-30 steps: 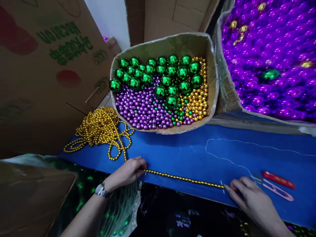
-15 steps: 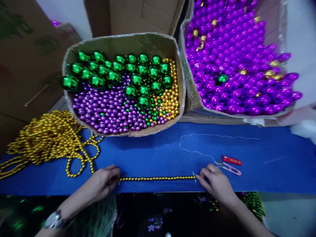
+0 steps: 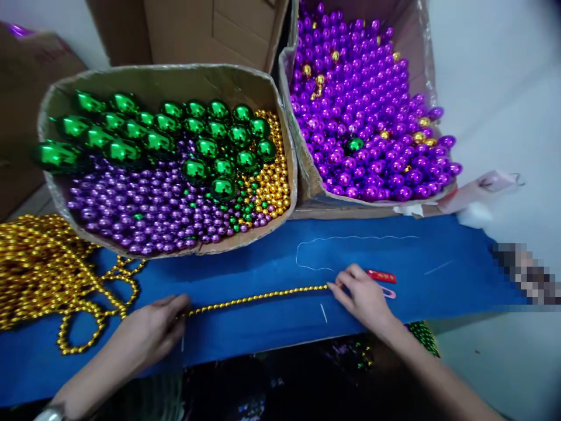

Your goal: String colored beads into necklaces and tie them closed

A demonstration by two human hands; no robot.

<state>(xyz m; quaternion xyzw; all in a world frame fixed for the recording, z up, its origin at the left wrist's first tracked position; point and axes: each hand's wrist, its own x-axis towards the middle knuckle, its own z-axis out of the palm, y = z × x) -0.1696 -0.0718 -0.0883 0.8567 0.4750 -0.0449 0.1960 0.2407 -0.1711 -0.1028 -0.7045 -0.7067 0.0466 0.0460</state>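
A thin gold bead strand [image 3: 258,297] stretches between my two hands over the blue table covering [image 3: 280,327]. My left hand [image 3: 164,324] is closed around its left part. The fingertips of my right hand [image 3: 357,289] pinch its right end. A short white mark [image 3: 323,313] shows on the covering below that end. Partly hidden behind my right hand are pink-handled snips [image 3: 389,293], with a red piece [image 3: 381,276] bearing yellow marks beside them. White thread [image 3: 350,238] curves across the covering above my right hand.
A heap of gold bead strands [image 3: 39,263] lies at the left. Behind, a cardboard box [image 3: 199,248] holds green balls and purple, gold and green beads. Another box [image 3: 313,166] to its right holds shiny purple beads. White material [image 3: 475,216] sits at the far right.
My right hand has moved up, away from the white mark, lifting the strand's right end towards the snips, so the strand now slants. The camera view has turned to the right.
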